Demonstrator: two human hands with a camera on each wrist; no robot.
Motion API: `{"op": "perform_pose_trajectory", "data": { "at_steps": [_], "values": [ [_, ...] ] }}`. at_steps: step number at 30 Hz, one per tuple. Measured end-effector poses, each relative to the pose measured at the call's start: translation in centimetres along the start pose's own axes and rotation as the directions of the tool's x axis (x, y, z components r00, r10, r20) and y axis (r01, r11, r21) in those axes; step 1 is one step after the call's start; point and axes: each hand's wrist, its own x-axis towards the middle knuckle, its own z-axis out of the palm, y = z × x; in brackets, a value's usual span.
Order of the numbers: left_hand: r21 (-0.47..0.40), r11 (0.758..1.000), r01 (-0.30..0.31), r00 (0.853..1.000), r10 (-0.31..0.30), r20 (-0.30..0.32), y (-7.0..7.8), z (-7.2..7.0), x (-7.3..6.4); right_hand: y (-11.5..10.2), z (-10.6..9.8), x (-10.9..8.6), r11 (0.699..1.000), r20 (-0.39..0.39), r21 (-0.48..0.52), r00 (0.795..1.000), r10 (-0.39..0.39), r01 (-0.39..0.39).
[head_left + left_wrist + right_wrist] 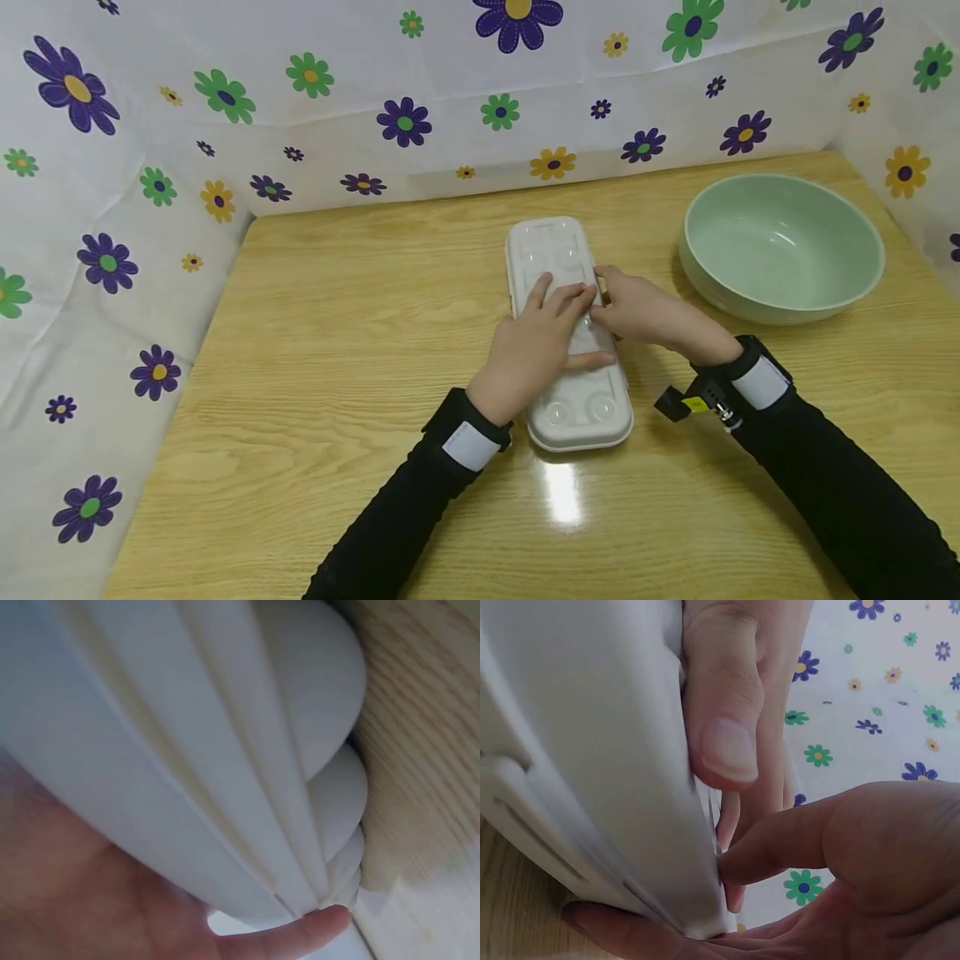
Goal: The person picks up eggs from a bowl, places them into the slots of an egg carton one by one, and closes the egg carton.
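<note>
A closed white egg carton (581, 392) lies lengthwise on the table, its long side slightly slanted. My left hand (534, 346) rests across the middle of its lid with the fingers spread and the thumb toward the right edge. At the carton's right long side, my right hand (648, 310) pinches the edge. The right wrist view has the right thumb against the lid's side and a finger (622, 930) along the lower rim, by a slotted flap (540, 832). Rounded egg cups (319, 690) bulge from the base in the left wrist view. The carton's inside is hidden.
To the right of the carton stands a large light green bowl (783, 250), close to the right hand. The wood-grain table (337, 358) is bordered at the back and sides by a white flowered cloth (450, 83).
</note>
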Motion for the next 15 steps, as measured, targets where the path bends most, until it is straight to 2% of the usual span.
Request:
{"op": "perform_pose_trajectory", "data": {
  "at_steps": [4, 9, 12, 15],
  "values": [
    [0.037, 0.999, -0.001, 1.000, 0.002, -0.014, 0.0, 0.0, -0.1, -0.1, 0.0, -0.1, 0.999, -0.003, -0.045, 1.000, -0.014, 0.014],
    [0.084, 0.996, -0.006, 0.999, 0.010, -0.049, 0.0, -0.2, 0.3, 0.2, -0.2, -0.3, 0.993, -0.069, -0.119, 0.998, -0.014, 0.006],
    [0.075, 0.997, 0.024, 0.997, -0.018, -0.079, 0.1, -0.4, 1.0, 0.5, -0.5, -0.6, 0.985, -0.164, -0.173, 0.986, -0.019, -0.010],
    [0.058, 0.994, 0.088, 0.989, -0.081, -0.124, -0.5, -1.2, 2.1, 0.7, -0.9, -0.5, 0.966, -0.292, -0.258, 0.955, -0.047, -0.031]
  ]
}}
